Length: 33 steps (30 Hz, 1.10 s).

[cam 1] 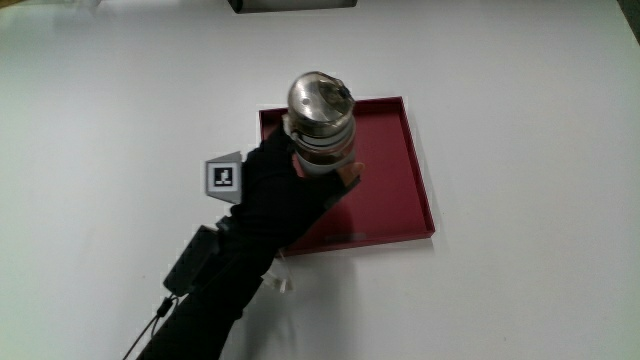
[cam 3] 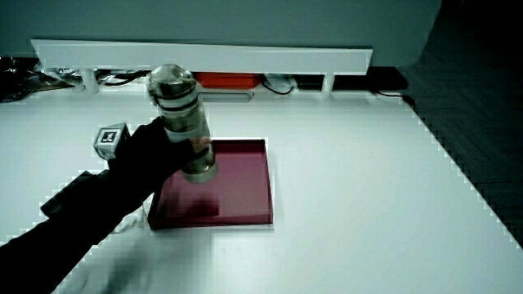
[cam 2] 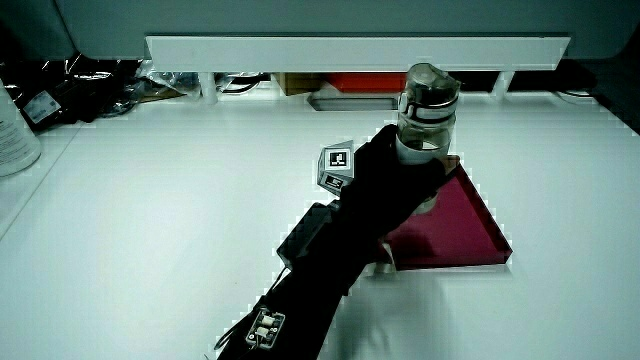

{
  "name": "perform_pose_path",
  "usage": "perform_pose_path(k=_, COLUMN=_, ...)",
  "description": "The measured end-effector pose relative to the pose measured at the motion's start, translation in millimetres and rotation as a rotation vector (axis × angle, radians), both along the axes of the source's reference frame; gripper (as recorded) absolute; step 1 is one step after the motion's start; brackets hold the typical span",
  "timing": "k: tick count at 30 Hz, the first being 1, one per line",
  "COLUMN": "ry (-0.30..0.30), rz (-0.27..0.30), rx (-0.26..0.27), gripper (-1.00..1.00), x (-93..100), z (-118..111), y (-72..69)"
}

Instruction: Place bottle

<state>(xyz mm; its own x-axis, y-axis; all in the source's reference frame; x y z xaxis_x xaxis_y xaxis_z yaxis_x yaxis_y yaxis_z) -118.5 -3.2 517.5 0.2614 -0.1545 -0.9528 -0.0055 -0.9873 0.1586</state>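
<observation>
Gloved and wrapped around the bottle, our hand grips it at mid-body, cap upward, over the red tray. In a side view the bottle looks raised above the tray floor, its base not yet touching, and tilted a little. We judge the placing only half done: we should straighten the bottle, lower it well inside the tray walls, feel it sit flat, and only then loosen our fingers.
</observation>
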Motion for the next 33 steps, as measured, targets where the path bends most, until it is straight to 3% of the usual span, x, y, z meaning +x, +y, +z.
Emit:
perform_pose_path(k=4, ry=-0.039, rz=0.011, rx=-0.055, gripper=0.0, x=1.9, z=11.6, y=3.5)
perform_pose_path(k=6, ry=-0.032, rz=0.02, rx=-0.085, gripper=0.0, x=3.0, z=15.9, y=5.1)
perform_pose_path(k=10, ry=-0.046, rz=0.04, rx=-0.079, gripper=0.0, x=4.1, z=26.0, y=7.8)
perform_pose_path(k=11, ry=-0.062, rz=0.046, rx=-0.113, gripper=0.0, x=4.4, z=28.1, y=9.4)
perform_pose_path(k=12, ry=-0.058, rz=0.052, rx=-0.095, gripper=0.0, x=5.1, z=30.0, y=10.3)
perform_pose_path(k=13, ry=-0.044, rz=0.051, rx=-0.135, gripper=0.0, x=5.4, z=30.6, y=12.2)
perform_pose_path(k=21, ry=-0.029, rz=0.054, rx=-0.127, gripper=0.0, x=4.8, z=34.5, y=13.8)
perform_pose_path(k=25, ry=-0.034, rz=0.055, rx=-0.122, gripper=-0.15, x=4.4, z=36.3, y=14.3)
perform_pose_path(k=26, ry=-0.028, rz=0.052, rx=-0.099, gripper=-0.19, x=3.9, z=38.8, y=14.1)
perform_pose_path(k=27, ry=-0.039, rz=0.053, rx=-0.132, gripper=-0.22, x=4.0, z=35.2, y=14.6)
perform_pose_path(k=31, ry=-0.043, rz=0.051, rx=-0.124, gripper=-0.37, x=2.9, z=37.1, y=14.6)
perform_pose_path(k=33, ry=-0.047, rz=0.047, rx=-0.143, gripper=-0.44, x=3.4, z=34.4, y=15.0)
